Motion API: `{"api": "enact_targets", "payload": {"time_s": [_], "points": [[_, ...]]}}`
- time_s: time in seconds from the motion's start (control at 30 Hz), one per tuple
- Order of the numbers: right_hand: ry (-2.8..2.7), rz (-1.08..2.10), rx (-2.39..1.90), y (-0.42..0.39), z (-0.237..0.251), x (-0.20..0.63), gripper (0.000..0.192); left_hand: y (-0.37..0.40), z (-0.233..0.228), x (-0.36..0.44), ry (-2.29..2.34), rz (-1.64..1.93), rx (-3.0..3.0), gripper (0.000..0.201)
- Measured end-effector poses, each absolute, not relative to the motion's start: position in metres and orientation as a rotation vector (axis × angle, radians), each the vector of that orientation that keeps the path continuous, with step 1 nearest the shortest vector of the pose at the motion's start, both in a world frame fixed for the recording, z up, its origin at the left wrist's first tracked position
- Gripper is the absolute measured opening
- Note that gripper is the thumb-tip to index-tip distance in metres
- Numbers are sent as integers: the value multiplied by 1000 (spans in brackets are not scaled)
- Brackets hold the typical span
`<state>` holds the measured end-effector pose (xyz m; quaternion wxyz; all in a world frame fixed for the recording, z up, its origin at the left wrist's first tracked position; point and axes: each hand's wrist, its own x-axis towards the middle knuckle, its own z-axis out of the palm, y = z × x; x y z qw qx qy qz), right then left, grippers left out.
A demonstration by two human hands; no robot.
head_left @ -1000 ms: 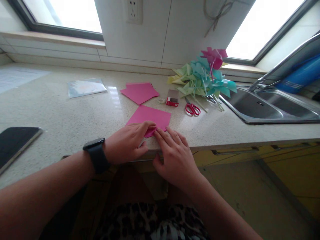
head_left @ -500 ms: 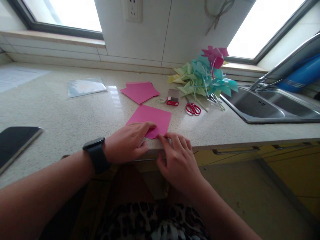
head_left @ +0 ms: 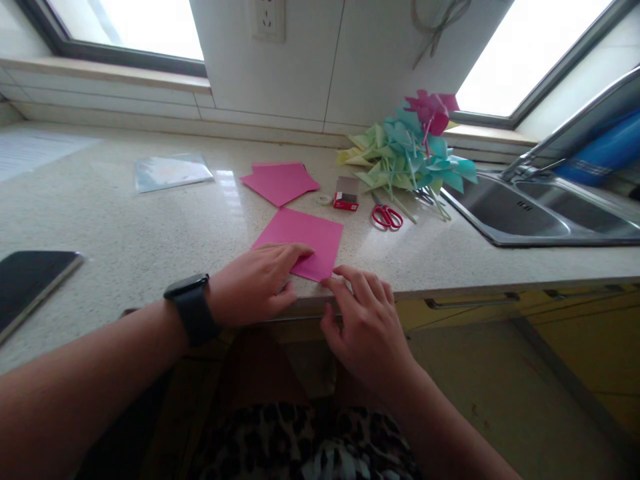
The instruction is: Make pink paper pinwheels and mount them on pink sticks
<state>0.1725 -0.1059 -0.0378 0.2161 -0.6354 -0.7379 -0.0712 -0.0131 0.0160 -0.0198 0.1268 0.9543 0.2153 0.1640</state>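
Pink sheet: flat on the worktop near its front edge, a fold pressed at the near side. Left hand, watch on the wrist: palm down, fingers together flat on the sheet's near-left corner, pinching nothing. Right hand: fingers loosely spread and curled at the sheet's near-right corner, fingertips touching its edge; grip not closed on anything. At 12 o'clock of the sheet: a stack of pink sheets. At 1 o'clock: tape roll, small red box, its print too small to read. At 2 o'clock: red scissors, then a bundle of paper pinwheels in yellow, green, blue and pink, partly overlapping one another. Sink at 3 o'clock, cut off at the right border. At 10 o'clock: clear plastic sleeve. At 8 o'clock: dark phone, cut off at the left. The left hand hides the sheet's near-left part. No legible writing.
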Motion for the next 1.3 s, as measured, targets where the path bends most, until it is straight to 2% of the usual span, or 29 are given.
{"api": "enact_targets", "payload": {"time_s": [0.27, 0.6, 1.3], "points": [[-2055, -170, -1738, -105, -40, 173, 43, 16, -21, -13, 625, 485, 2779, 51], [-2034, -151, -1638, -110, -41, 179, 31, 17, -22, -14, 613, 484, 2800, 51], [-2079, -254, -1691, -106, -43, 182, 38, 16, -21, -13, 606, 488, 2825, 50]]}}
